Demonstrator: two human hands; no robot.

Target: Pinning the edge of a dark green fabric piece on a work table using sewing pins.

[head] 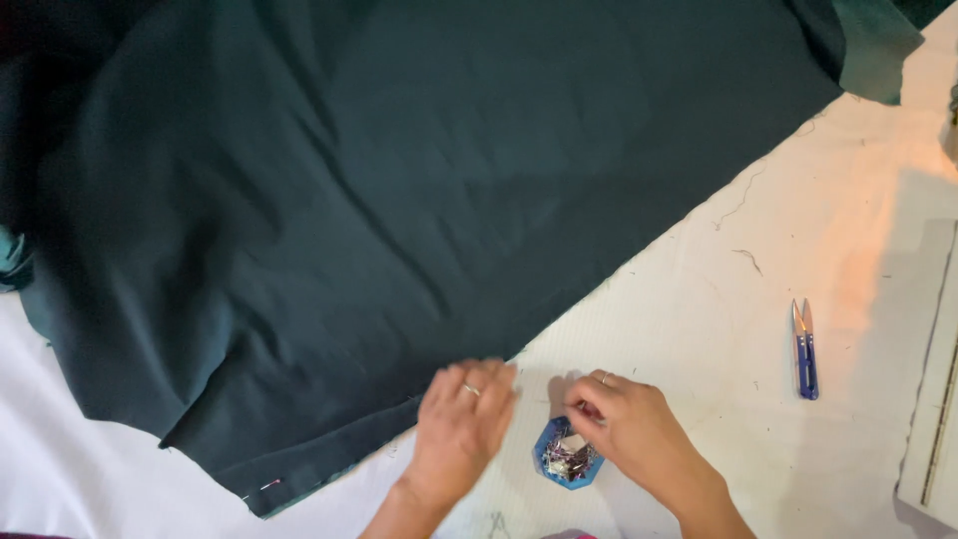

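Note:
A large dark green cloth [399,200] lies spread over a white table [718,289]. My left hand [461,424] rests flat on the cloth's near edge, fingers together, a ring on one finger. My right hand [629,424] sits just right of it, fingertips pinched over a small blue dish of pins [567,461]; whether a pin is between the fingers cannot be made out. A pin [261,488] sticks through the cloth's hem at the lower left.
Blue thread snips [804,349] lie on the table to the right. A pale board or ruler-like edge [938,399] runs along the far right. Loose thread bits [743,260] are scattered on the white surface.

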